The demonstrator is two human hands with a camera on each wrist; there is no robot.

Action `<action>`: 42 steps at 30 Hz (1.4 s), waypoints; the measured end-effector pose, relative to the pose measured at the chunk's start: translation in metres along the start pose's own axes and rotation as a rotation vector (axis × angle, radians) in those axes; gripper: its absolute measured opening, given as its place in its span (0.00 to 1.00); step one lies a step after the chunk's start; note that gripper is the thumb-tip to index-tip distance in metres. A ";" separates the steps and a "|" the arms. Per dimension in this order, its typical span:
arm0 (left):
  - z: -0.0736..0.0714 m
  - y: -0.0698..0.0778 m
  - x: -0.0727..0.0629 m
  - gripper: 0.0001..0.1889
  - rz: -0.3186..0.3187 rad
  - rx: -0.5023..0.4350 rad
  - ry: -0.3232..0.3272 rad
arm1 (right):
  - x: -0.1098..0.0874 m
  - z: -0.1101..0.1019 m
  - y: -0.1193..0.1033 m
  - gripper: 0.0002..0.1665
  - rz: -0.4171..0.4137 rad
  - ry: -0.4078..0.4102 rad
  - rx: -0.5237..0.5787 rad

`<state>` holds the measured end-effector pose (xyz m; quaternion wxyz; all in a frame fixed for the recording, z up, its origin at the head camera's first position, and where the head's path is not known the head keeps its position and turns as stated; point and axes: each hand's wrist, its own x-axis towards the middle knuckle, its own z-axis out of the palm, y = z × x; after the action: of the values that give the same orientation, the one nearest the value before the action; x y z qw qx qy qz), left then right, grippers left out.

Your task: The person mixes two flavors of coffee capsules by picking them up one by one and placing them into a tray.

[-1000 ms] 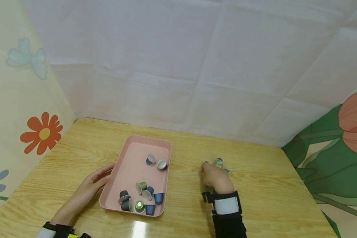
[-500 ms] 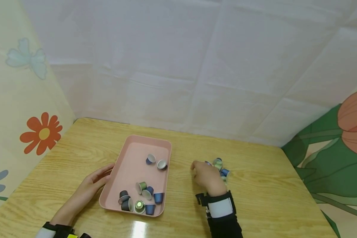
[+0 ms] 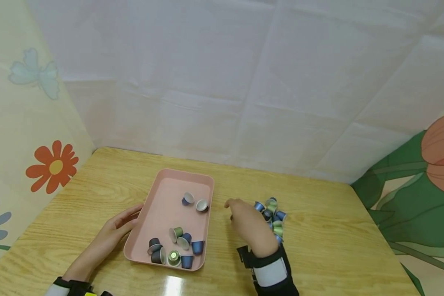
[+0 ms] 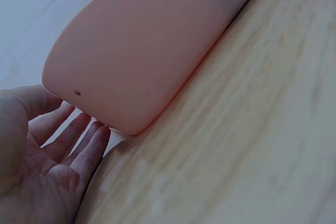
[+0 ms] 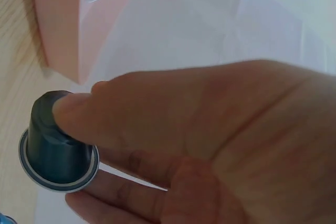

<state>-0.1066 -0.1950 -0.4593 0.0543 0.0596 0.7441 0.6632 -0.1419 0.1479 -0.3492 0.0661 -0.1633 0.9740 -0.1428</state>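
Note:
A dark green coffee capsule (image 5: 60,150) is pinched between the thumb and fingers of my right hand (image 3: 249,226), its flat rim facing down in the right wrist view. That hand hovers over the table between the pink tray (image 3: 163,185) and a pile of blue and green capsules (image 3: 277,229). My left hand (image 3: 114,228) rests against the tray's left side, and in the left wrist view its loosely extended fingers (image 4: 94,148) touch the tray's outer wall (image 4: 142,51). Several capsules lie inside the tray, among them a green one (image 3: 174,257) and a blue one (image 3: 197,247).
The wooden table (image 3: 318,255) runs back to a white cloth (image 3: 222,82). A patterned panel with a red flower (image 3: 55,166) borders the left side, and one with large tulips (image 3: 440,156) the right. Near the tray's right edge two capsules lie close together.
My right hand has moved left from the capsule pile toward the tray, carrying the dark capsule and uncovering more of the pile. The left hand and tray have stayed put.

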 end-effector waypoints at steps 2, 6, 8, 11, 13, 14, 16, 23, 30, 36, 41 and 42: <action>0.000 0.000 0.000 0.28 0.005 -0.003 -0.003 | -0.001 -0.002 -0.004 0.19 -0.012 0.001 0.001; 0.000 0.000 -0.001 0.28 0.002 -0.003 -0.003 | -0.005 -0.004 -0.011 0.19 -0.011 0.000 -0.011; 0.000 0.000 -0.001 0.28 -0.002 -0.001 -0.001 | -0.008 -0.005 -0.016 0.19 -0.015 0.016 -0.038; -0.001 0.000 -0.001 0.28 -0.010 -0.004 -0.001 | -0.012 -0.004 -0.023 0.18 -0.054 0.066 -0.090; -0.001 0.000 -0.001 0.29 -0.018 -0.007 -0.002 | -0.015 -0.004 -0.027 0.18 -0.092 0.099 -0.122; -0.001 0.000 -0.001 0.29 -0.023 -0.007 -0.003 | -0.016 -0.003 -0.029 0.18 -0.113 0.112 -0.133; -0.001 0.000 -0.001 0.29 -0.032 -0.008 -0.002 | -0.019 -0.003 -0.032 0.18 -0.144 0.129 -0.149; -0.002 0.000 -0.001 0.29 -0.033 -0.013 -0.004 | -0.027 -0.004 -0.044 0.17 -0.197 0.138 -0.180; -0.002 -0.002 0.000 0.29 -0.020 -0.018 -0.011 | -0.031 -0.001 -0.054 0.16 -0.275 0.132 -0.150; -0.002 -0.001 0.000 0.29 -0.025 -0.019 -0.010 | -0.028 0.004 -0.062 0.18 -0.354 0.155 -0.217; -0.002 0.000 0.000 0.29 -0.038 -0.013 -0.008 | -0.024 0.011 -0.069 0.19 -0.410 0.143 -0.308; -0.003 0.000 0.000 0.29 -0.039 -0.011 -0.008 | -0.024 0.013 -0.071 0.19 -0.427 0.151 -0.321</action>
<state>-0.1072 -0.1974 -0.4592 0.0706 0.0472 0.7411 0.6660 -0.0961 0.0886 -0.3380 -0.0648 -0.3621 0.9298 -0.0092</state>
